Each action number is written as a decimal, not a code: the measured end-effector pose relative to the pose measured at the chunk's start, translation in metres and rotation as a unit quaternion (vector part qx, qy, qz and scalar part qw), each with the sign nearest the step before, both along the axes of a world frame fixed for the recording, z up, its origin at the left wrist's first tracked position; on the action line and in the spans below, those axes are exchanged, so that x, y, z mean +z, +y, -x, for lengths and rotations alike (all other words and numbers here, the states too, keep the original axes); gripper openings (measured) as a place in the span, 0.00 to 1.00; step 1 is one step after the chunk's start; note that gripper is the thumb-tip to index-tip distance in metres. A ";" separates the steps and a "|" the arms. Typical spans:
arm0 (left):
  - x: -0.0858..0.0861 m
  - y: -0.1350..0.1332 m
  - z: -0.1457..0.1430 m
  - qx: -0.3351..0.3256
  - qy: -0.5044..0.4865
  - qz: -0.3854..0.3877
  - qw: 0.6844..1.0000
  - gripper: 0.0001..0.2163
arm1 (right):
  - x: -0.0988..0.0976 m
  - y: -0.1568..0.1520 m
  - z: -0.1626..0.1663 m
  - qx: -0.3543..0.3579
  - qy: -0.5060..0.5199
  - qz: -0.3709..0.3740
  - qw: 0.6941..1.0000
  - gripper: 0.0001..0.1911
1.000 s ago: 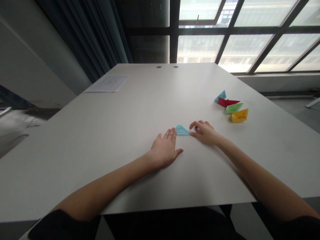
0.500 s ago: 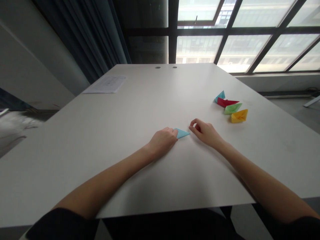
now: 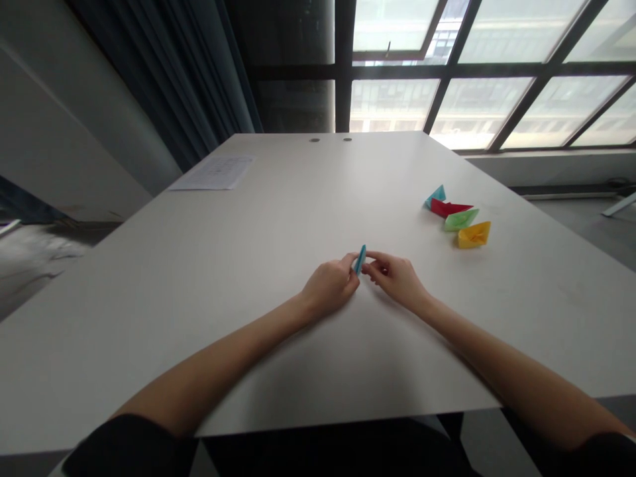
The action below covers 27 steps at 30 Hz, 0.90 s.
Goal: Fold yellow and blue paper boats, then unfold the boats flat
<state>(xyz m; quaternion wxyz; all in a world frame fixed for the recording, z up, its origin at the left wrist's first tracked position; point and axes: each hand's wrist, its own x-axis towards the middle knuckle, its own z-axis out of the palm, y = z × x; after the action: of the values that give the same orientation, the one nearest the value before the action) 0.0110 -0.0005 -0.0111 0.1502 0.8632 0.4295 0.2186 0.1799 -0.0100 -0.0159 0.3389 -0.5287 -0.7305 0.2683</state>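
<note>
A small piece of folded blue paper (image 3: 361,259) stands on edge between my hands, above the middle of the table. My left hand (image 3: 332,283) grips it from the left, thumb and fingers closed on its edges. From the other side, my right hand (image 3: 395,275) meets the paper with bent fingers, the index fingertip at its upper part and the thumb lower down. The inner folds of the paper cannot be made out.
On the right of the white table (image 3: 278,218) sit folded paper boats: a blue one (image 3: 436,195), a red one (image 3: 450,208), a green one (image 3: 461,220) and a yellow one (image 3: 474,235). Printed sheets (image 3: 213,173) lie at the far left.
The blue paper has gone from lying flat, pointing right, to standing on edge. My right hand has come left and down slightly and now touches it.
</note>
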 end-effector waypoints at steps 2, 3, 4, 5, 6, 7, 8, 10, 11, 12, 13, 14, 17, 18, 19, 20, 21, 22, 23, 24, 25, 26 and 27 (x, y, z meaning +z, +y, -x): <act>0.001 -0.002 0.000 0.001 -0.055 0.022 0.998 0.17 | 0.002 0.000 0.000 -0.006 0.019 -0.024 1.000 0.15; 0.001 -0.002 -0.001 0.000 -0.079 0.034 0.996 0.16 | 0.003 0.000 0.000 -0.008 0.025 -0.038 0.999 0.14; 0.001 -0.003 -0.001 -0.002 -0.101 0.046 0.994 0.15 | 0.003 0.000 -0.001 -0.011 0.031 -0.051 0.998 0.14; 0.001 -0.003 -0.001 -0.005 -0.124 0.058 0.991 0.15 | 0.003 0.000 -0.001 -0.013 0.039 -0.061 0.997 0.14; 0.001 -0.004 -0.002 -0.010 -0.148 0.070 0.987 0.14 | 0.003 -0.001 -0.002 -0.016 0.049 -0.066 0.996 0.14; 0.002 -0.004 -0.002 -0.017 -0.173 0.081 0.981 0.14 | 0.004 -0.001 -0.002 -0.019 0.061 -0.066 0.996 0.14; 0.002 -0.004 -0.003 -0.024 -0.200 0.091 0.975 0.14 | 0.004 -0.002 -0.002 -0.021 0.072 -0.066 0.995 0.14; 0.002 -0.004 -0.004 -0.037 -0.249 0.109 0.962 0.14 | 0.004 -0.004 -0.002 -0.021 0.087 -0.070 0.994 0.14; 0.002 -0.003 -0.004 -0.040 -0.267 0.118 0.956 0.14 | 0.005 -0.004 -0.002 -0.016 0.092 -0.074 0.993 0.15; 0.002 -0.003 -0.004 -0.041 -0.280 0.127 0.951 0.15 | 0.005 -0.005 -0.002 -0.008 0.097 -0.076 0.992 0.16; 0.002 -0.002 -0.003 -0.040 -0.289 0.134 0.947 0.15 | 0.005 -0.006 -0.002 0.003 0.101 -0.076 0.992 0.16; 0.002 -0.001 -0.003 -0.038 -0.293 0.139 0.945 0.15 | 0.004 -0.006 -0.003 0.014 0.104 -0.074 0.992 0.17; 0.000 0.001 -0.002 -0.038 -0.290 0.141 0.946 0.15 | 0.002 -0.006 -0.003 0.036 0.111 -0.067 0.991 0.20; -0.001 0.002 -0.001 -0.038 -0.287 0.138 0.947 0.15 | 0.001 -0.005 -0.003 0.036 0.112 -0.067 0.991 0.20; -0.002 0.003 -0.001 -0.038 -0.283 0.134 0.949 0.15 | 0.000 -0.005 -0.003 0.033 0.113 -0.068 0.991 0.20; -0.003 0.003 -0.001 -0.039 -0.280 0.129 0.951 0.15 | -0.001 -0.004 -0.004 0.029 0.113 -0.070 0.991 0.20; -0.004 0.003 -0.001 -0.041 -0.275 0.124 0.952 0.15 | -0.002 -0.004 -0.004 0.026 0.112 -0.070 0.991 0.19; -0.005 0.003 0.000 -0.042 -0.270 0.119 0.955 0.15 | -0.002 -0.003 -0.004 0.026 0.111 -0.071 0.991 0.18; -0.005 0.002 0.000 -0.044 -0.264 0.114 0.957 0.15 | -0.002 -0.003 -0.005 0.030 0.108 -0.074 0.991 0.18; -0.005 0.002 0.000 -0.045 -0.257 0.109 0.959 0.15 | -0.002 -0.003 -0.005 0.036 0.102 -0.078 0.991 0.18; -0.004 0.001 0.000 -0.045 -0.250 0.101 0.962 0.15 | -0.002 -0.003 -0.005 0.042 0.094 -0.084 0.991 0.18; -0.004 0.001 0.000 -0.042 -0.244 0.092 0.965 0.15 | -0.002 -0.003 -0.005 0.049 0.082 -0.091 0.991 0.17; -0.004 0.000 0.000 -0.038 -0.238 0.082 0.967 0.15 | -0.002 -0.004 -0.004 0.053 0.070 -0.097 0.991 0.17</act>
<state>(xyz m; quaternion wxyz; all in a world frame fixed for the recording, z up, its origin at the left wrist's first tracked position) 0.0108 -0.0005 -0.0152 0.3263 0.7866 0.3647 0.3766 0.1842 -0.0136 -0.0178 0.4240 -0.4336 -0.7549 0.2499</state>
